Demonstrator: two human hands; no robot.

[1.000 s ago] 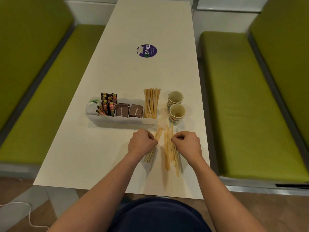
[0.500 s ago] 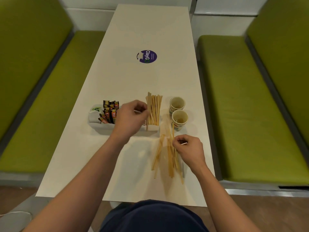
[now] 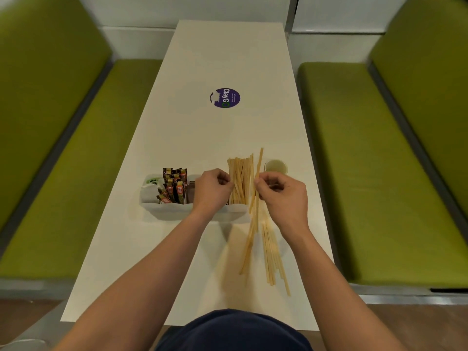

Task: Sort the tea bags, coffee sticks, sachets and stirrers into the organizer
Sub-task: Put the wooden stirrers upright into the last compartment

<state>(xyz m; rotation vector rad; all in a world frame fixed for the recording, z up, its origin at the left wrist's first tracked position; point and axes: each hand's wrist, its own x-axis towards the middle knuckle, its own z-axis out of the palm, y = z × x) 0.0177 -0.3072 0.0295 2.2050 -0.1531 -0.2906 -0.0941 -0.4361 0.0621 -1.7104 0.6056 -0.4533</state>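
In the head view, you are working on the stirrers, and the rest of the sorting looks done. The organizer (image 3: 167, 211) stands on the desk (image 3: 152, 249) with tea bags (image 3: 152, 182) at its left end. Beside them are the coffee sticks (image 3: 174, 188), then the brown sachets (image 3: 190, 192), and a standing bundle of stirrers (image 3: 240, 181) fills the right-hand compartment. Your right grip (image 3: 283, 196) pinches the held stirrers (image 3: 260, 158) just right of that bundle. They tilt slightly, with their upper ends above the fingers and their lower ends past the organizer's front corner, and blur hides how many there are. Your left grip (image 3: 211, 190) is curled at the bundle's left edge with its fingertips against the sticks. You cannot tell whether it holds one or only steadies them. The loose stirrers (image 3: 271, 254) lie fanned on the desk near your right wrist, outside the organizer. A paper cup (image 3: 276, 167) sits just behind your right grip. The next move probably calls for swinging the held stirrers upright over the right compartment and lowering their ends inside the wall, while the left grip keeps the bundle from splaying. After that, gather the loose ones, and watch the cup as you lift.
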